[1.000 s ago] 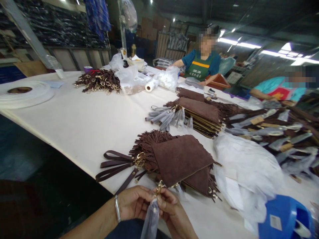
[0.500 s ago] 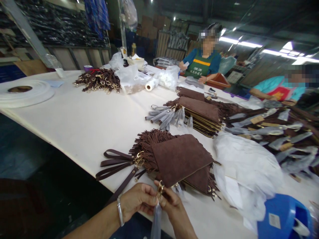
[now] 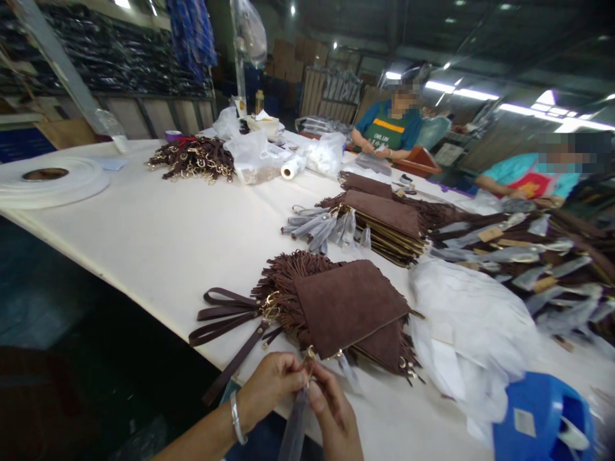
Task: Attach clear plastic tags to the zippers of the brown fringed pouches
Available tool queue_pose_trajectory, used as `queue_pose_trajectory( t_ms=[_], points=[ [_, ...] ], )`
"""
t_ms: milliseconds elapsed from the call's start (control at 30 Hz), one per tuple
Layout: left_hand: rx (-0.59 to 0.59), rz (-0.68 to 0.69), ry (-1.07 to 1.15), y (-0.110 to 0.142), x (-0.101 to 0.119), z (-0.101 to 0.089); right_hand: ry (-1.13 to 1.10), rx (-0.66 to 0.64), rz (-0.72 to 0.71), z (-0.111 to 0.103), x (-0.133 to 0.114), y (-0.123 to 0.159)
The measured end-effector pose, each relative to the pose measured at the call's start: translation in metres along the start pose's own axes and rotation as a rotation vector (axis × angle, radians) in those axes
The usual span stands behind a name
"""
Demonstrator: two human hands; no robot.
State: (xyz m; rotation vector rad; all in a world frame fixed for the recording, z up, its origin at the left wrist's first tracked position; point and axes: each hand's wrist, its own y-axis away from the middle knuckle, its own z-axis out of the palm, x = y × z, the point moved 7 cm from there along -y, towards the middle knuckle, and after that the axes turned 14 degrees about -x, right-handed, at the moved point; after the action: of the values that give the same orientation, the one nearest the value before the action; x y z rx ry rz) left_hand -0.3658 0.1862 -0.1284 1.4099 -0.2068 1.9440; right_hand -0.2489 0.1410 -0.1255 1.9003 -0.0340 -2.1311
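While fringed brown pouches (image 3: pixel 353 307) lie by the near edge of the table (image 3: pixel 158 237), the left hand (image 3: pixel 271 382) and right hand (image 3: pixel 335 410) meet there — pinching a gold clasp (image 3: pixel 309 360), a plastic sleeve (image 3: pixel 295 426) hanging below.

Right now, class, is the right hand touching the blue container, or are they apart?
Apart. The head view shows a stretch of white table between the right hand and the blue container.

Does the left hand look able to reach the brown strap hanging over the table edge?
Likely yes: the strap lies close to the left hand with nothing visible between, though that hand is occupied at the gold clasp.
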Motion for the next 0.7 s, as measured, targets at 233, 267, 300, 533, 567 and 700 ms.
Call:
queue_pose_trajectory(
  t_ms=[233,267,300,533,567,700],
  points=[
    [0.072,0.057,-0.042,0.001,0.000,0.002,0.143,-0.012,-0.013,0.001,-0.005,0.001],
    [0.073,0.052,-0.029,0.002,-0.001,0.001,0.124,-0.010,-0.017,0.001,-0.006,0.000],
    [0.067,0.047,-0.017,0.002,-0.002,0.001,0.101,-0.014,-0.019,0.002,-0.007,0.000],
    [0.005,0.048,0.057,0.012,0.000,-0.002,0.001,0.000,-0.019,0.002,-0.011,0.000],
    [0.001,0.040,0.072,0.013,0.000,-0.002,-0.015,-0.002,-0.025,0.003,-0.011,-0.001],
    [-0.001,-0.002,0.088,0.011,0.000,-0.001,-0.070,-0.001,-0.065,0.007,-0.005,-0.004]
  ],
)
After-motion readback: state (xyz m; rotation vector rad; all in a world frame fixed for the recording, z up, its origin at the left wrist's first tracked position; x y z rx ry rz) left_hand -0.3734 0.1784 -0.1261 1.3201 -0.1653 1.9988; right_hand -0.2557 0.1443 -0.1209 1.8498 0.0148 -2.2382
